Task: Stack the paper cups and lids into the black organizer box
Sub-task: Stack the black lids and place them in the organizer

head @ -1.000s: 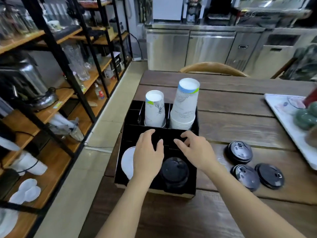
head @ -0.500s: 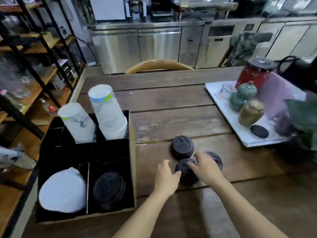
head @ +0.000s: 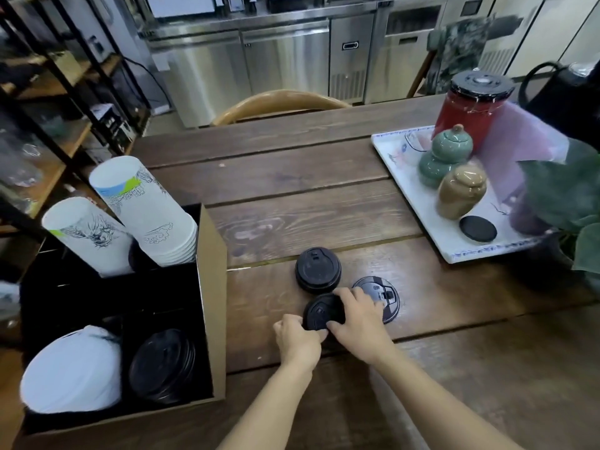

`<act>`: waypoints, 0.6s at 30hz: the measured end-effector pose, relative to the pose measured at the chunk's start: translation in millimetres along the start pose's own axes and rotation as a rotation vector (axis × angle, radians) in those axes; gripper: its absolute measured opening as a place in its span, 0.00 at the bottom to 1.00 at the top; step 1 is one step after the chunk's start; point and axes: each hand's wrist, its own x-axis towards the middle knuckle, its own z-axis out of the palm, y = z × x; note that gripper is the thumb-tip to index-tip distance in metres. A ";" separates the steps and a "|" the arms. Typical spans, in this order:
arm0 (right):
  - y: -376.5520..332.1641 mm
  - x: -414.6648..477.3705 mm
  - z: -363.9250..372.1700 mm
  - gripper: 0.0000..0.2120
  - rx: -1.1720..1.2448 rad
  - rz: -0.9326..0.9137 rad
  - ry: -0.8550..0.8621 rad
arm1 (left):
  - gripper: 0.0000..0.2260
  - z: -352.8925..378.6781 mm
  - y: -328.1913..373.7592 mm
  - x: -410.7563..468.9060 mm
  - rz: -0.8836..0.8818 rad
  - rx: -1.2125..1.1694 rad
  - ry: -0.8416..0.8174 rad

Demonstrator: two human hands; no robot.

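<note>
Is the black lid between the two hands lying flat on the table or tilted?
Tilted. The black lid leans with its far edge raised; the left hand and right hand hold it.

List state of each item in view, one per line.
Near lid: gripped by both hands
Left hand: on the near lid
Right hand: on the near lid
Far lid: loose on table
Right lid: loose, partly covered
Box: open, part filled
Cups: stacked upside down in box
</note>
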 end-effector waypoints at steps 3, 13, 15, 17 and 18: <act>1.5 -3.0 -4.3 0.25 0.230 -0.006 0.017 | 0.13 -2.5 1.1 -2.3 -0.018 -0.169 -0.022; 25.3 4.5 -45.1 0.15 0.546 0.051 0.192 | 0.13 1.5 33.8 -8.9 0.137 -0.396 -0.111; 31.4 6.6 -53.1 0.12 0.657 0.108 0.203 | 0.17 5.2 44.6 -8.3 0.179 -0.376 -0.116; 35.9 6.7 -62.2 0.09 0.738 0.139 0.193 | 0.18 8.4 53.3 -8.4 0.193 -0.366 -0.138; 37.3 7.2 -65.6 0.09 0.758 0.139 0.193 | 0.14 10.1 55.6 -6.9 0.196 -0.361 -0.151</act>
